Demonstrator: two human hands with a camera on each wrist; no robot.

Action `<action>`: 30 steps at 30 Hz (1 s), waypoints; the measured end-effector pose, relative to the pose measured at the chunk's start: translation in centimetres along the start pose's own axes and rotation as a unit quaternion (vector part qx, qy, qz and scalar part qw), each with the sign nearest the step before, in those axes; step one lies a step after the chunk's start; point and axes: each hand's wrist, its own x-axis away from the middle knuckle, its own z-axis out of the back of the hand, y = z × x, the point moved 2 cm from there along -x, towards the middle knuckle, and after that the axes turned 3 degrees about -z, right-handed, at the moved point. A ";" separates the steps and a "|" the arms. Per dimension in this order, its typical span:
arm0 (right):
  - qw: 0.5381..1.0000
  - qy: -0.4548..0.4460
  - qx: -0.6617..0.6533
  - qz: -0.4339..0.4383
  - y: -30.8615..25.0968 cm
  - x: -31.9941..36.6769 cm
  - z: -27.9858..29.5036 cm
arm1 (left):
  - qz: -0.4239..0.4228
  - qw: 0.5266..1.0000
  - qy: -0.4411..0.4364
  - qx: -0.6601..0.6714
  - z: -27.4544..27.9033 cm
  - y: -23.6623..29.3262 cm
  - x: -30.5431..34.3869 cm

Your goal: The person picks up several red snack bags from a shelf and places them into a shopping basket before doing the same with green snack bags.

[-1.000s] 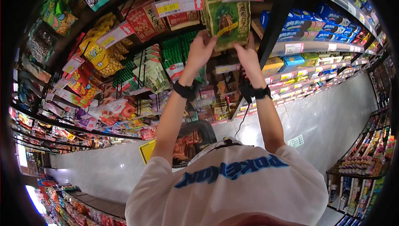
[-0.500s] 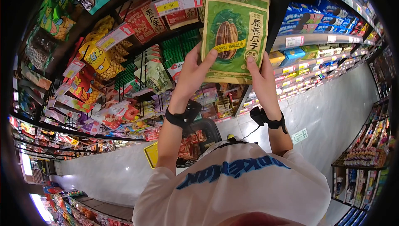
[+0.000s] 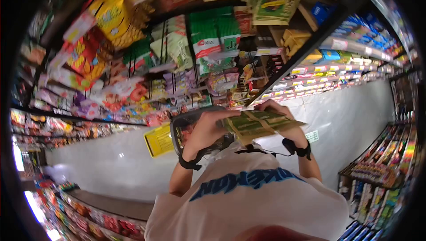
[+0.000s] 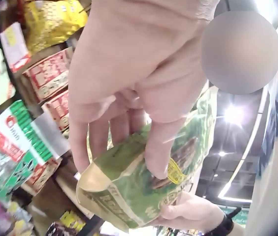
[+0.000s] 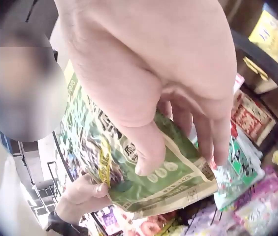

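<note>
Both hands hold a green and tan bag of sunflower seeds (image 3: 262, 123), tilted nearly flat in front of the chest in the head view. My left hand (image 3: 206, 130) grips one side, its thumb (image 4: 159, 155) on the printed front and its fingers behind. On the opposite side my right hand (image 3: 293, 132) pinches the bag the same way, thumb (image 5: 151, 150) on the front near the bottom edge. The seed picture is partly covered by the left thumb in the left wrist view. A matching green bag (image 3: 277, 3) hangs on the rack above.
Hanging snack bags, among them green and white packets (image 3: 215, 41) and a yellow bag (image 3: 113, 19), fill the rack ahead. A dark shopping basket (image 3: 177, 128) with a yellow panel (image 3: 159, 141) is low beside the left arm. A black shelf post (image 3: 306, 41) slants at the right.
Both hands have brought the seed bag away from the rack, down and in toward the chest. Its front has turned from facing the head camera to a shallow angle.
</note>
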 end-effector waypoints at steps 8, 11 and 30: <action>0.934 -0.251 0.129 -0.218 18.4 -5.6 -8.7 | 0.284 0.949 0.112 0.075 -4.8 -17.8 16.0; 0.884 -0.271 -0.032 -0.379 25.8 -6.0 -12.2 | 0.253 0.897 0.236 0.276 -8.3 -24.6 21.2; 0.783 -0.222 0.254 -0.523 77.2 -11.5 -26.7 | 0.682 0.714 0.157 -0.010 -24.4 -68.7 32.3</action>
